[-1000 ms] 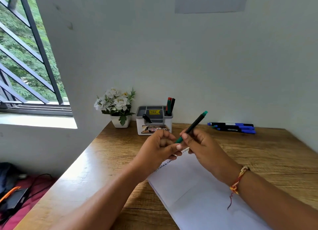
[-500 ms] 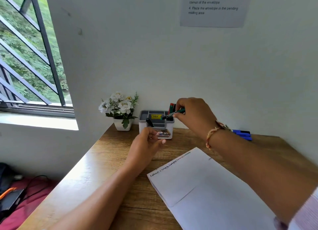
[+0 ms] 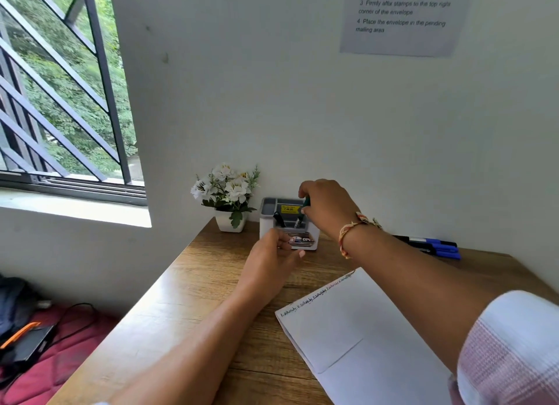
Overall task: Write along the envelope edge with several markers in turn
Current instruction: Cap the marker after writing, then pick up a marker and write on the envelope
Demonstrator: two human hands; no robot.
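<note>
Because a marker is light, stiff and a little smooth on its plastic barrel, it should be easy to lift, and the best place to take it is the middle of the barrel, with the thumb against two fingers, not the cap, which may come off. The right hand [image 3: 328,206] has its grip closed on the green marker [image 3: 306,203], held almost upright with its lower end inside the right compartment of the grey pen holder [image 3: 289,224]; I judge that it is being put back there. The left hand [image 3: 273,250] is at about seven o'clock from the holder, just in front of it, the fingers curled together; I cannot tell if it holds something small or touches the holder. The envelope [image 3: 357,329] lies flat on the table [image 3: 193,298], at five o'clock from the holder, with handwriting along its far edge. It is thin and can slide, so one hand should press it. More markers [image 3: 432,245] lie at three o'clock, near the wall.
</note>
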